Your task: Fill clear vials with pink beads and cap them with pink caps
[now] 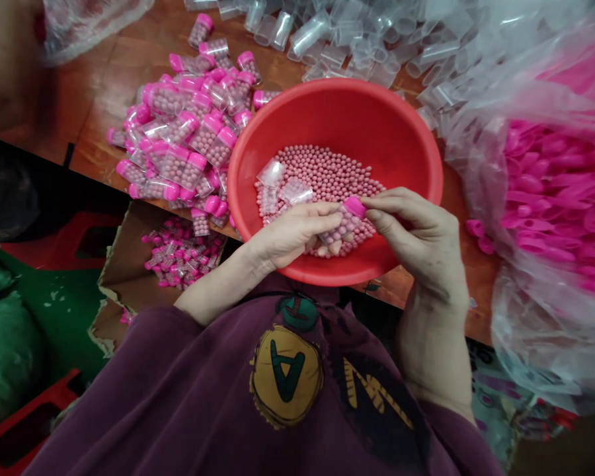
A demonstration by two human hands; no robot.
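Observation:
Over a red basin [377, 119] my left hand [297, 231] is closed around a clear bottle [338, 228] filled with pink beads. A pink cap [354, 207] sits on the bottle's end. Thumb and fingertips of my right hand [416, 231] are pinched together at the edge of that cap. Below lie many loose pink beads [327, 168] in the basin. Two or so clear containers [297, 192] rest among the beads, left of the bottle. Part of the bottle is hidden by my left fingers.
Filled, pink-capped bottles [178, 145] are heaped left of the basin. Clear empty tubes [317, 36] lie behind it. At right, a plastic bag [480, 152] holds pink caps [565, 205]. A cardboard box [129, 264] with more filled bottles stands below the table edge. Another person's arm [10, 66] is blurred at upper left.

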